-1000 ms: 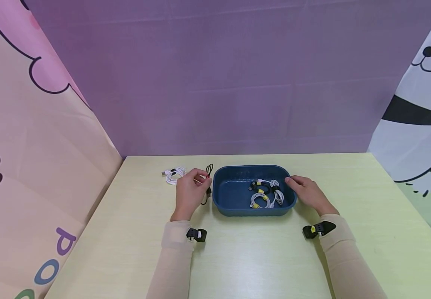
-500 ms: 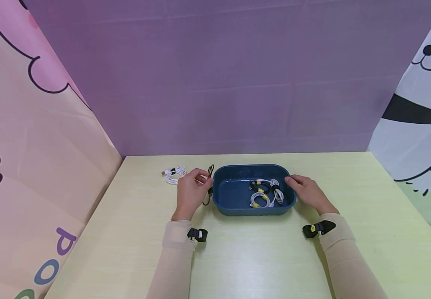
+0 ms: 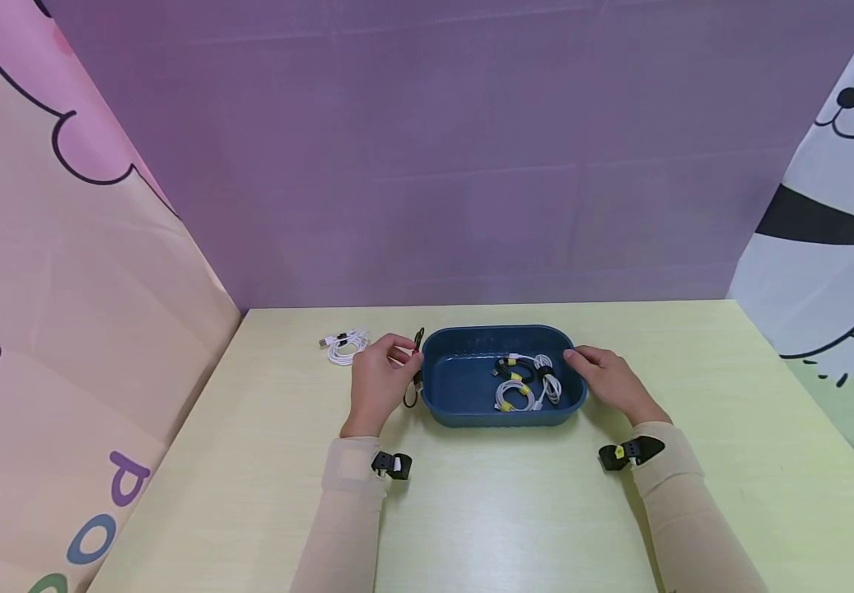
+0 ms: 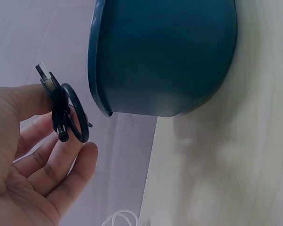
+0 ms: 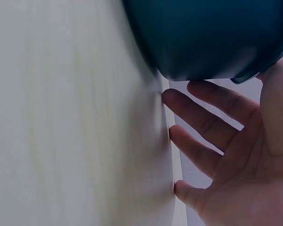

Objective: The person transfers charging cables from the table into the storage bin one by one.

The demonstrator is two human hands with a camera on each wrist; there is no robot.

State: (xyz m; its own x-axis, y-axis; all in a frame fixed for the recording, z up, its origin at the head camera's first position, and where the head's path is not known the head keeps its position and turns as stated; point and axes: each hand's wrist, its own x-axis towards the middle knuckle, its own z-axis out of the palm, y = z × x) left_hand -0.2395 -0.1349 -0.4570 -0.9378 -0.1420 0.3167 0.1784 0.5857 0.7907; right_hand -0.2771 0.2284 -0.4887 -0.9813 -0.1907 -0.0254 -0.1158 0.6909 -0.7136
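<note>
Between thumb and fingers my left hand (image 3: 382,383) pinches a coiled black USB cable (image 4: 61,101), just off the left end of a blue plastic basin (image 3: 471,420). Its metal USB plug points up in the left wrist view, and a round barrel plug shows below. At the basin's right end my right hand (image 3: 612,385) holds the rim, thumb over the edge and index finger against the outer wall (image 5: 207,42); the other fingers are spread near the table. Inside the basin lie a black cable (image 3: 521,368) and coiled white cables (image 3: 515,397) with yellow ends.
A bundled white USB cable (image 3: 348,346) lies on the pale table (image 3: 486,511), behind and left of my left hand. A purple cloth backdrop (image 3: 427,165) rises behind the table, with printed cloth panels on both sides.
My left hand has shifted slightly right, toward the basin, and the black cable has turned a little in its fingers. The right hand and the basin have stayed in place.
</note>
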